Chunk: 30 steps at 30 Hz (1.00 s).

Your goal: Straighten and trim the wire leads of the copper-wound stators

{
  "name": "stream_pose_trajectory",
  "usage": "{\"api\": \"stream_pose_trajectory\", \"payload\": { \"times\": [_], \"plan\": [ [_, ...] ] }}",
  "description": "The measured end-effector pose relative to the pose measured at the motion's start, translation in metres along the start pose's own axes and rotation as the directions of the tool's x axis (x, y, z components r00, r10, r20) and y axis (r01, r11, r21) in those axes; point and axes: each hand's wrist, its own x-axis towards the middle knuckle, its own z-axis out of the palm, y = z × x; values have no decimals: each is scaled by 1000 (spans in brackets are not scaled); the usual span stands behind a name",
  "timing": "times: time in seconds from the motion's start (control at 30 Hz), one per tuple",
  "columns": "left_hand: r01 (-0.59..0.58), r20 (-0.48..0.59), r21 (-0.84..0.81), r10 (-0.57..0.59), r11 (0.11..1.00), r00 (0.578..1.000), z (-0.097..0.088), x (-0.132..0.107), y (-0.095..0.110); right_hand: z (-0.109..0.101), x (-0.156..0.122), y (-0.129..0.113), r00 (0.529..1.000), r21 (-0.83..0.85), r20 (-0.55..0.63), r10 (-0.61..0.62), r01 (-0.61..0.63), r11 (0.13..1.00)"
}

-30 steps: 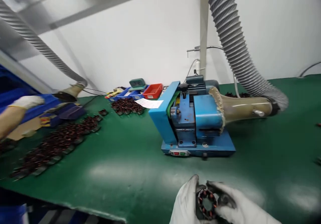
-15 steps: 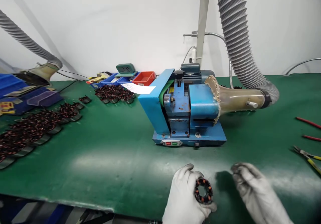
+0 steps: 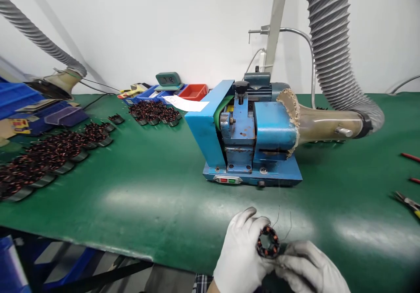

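My left hand (image 3: 241, 247), in a white glove, is closed round a small motor stator (image 3: 258, 244). The stator is a black ring with copper windings, and its round opening faces me. Thin wire leads (image 3: 290, 226) stick up from its upper right side. My right hand (image 3: 306, 264), in a greyish-stained white glove, is at the stator's lower right edge with its fingers pressed together. What lies between those fingertips is hidden. Both hands are above the front of the green table, before a blue belt-driven machine (image 3: 275, 128).
A hose (image 3: 331, 43) joins the machine's right-hand duct. Many stators (image 3: 49, 161) cover the table's left side, with another group (image 3: 154, 111) behind. Red (image 3: 193, 92) and blue bins stand at the back beside a green clock (image 3: 169, 80). Pliers (image 3: 407, 202) lie far right.
My right hand has moved left to the stator. My left hand still holds it at nearly the same place. The view has shifted slightly, and the wire leads now show clearly.
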Motion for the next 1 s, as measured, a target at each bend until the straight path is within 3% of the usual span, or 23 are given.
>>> {"api": "stream_pose_trajectory", "payload": {
  "times": [0.17, 0.27, 0.37, 0.47, 0.6, 0.77, 0.9, 1.0],
  "plan": [
    [53, -7, -36, -53, 998, 999, -1, 3, 3, 9, -13, 25, 978, -152, -52, 202, -207, 966],
    [79, 20, -121, -77, 990, 997, -12, -3, 2, 7, -12, 31, 968, -150, -45, 248, -252, 956],
    [144, 80, -280, -126, 949, 989, -18, -10, 0, -7, -3, 30, 979, 38, -50, 198, -196, 980],
    [153, 32, -237, -149, 959, 988, -8, -9, 2, -15, 10, 23, 998, 128, -36, 53, -48, 991],
    [101, -39, -103, -105, 990, 994, 6, 0, 8, -4, 23, 14, 997, -72, 62, 55, -51, 996],
    [-50, -34, 50, 52, 997, 998, -7, 2, 6, 9, 16, 12, 999, -212, 20, 45, -40, 976],
    [-42, 13, -7, 42, 999, 999, -7, 2, 5, -3, 3, 29, 1000, -260, -3, -13, 11, 965],
    [-2, 12, -3, 2, 1000, 1000, -3, 2, 7, -20, -9, 48, 995, -328, -68, 73, -92, 940]
  ]
}}
